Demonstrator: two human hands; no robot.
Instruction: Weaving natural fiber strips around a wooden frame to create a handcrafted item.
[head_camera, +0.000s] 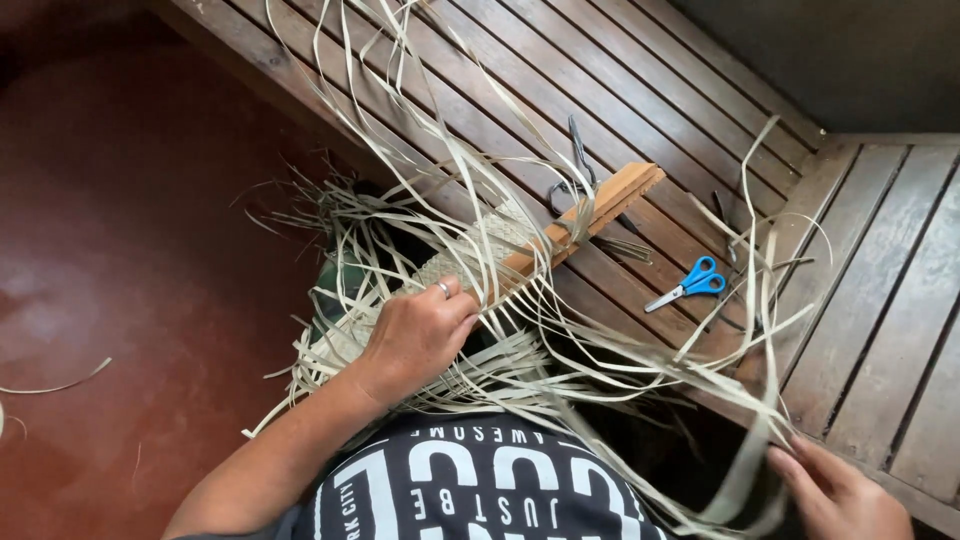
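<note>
My left hand (418, 336), with a ring on one finger, presses down on a partly woven mat of pale straw strips (470, 255) that wraps a wooden block (590, 212). Fingers curl over the weave beside the block's near end. Many long loose strips (480, 160) fan out from the weave in all directions. At the lower right, my right hand (838, 492) grips a bundle of loose strips (745, 470) pulled out to the right.
Blue-handled scissors (688, 284) lie on the slatted wooden bench (640, 80) right of the block. A dark metal tool (577, 150) lies behind the block. Red floor (130, 250) spreads to the left with a stray strip (60, 384).
</note>
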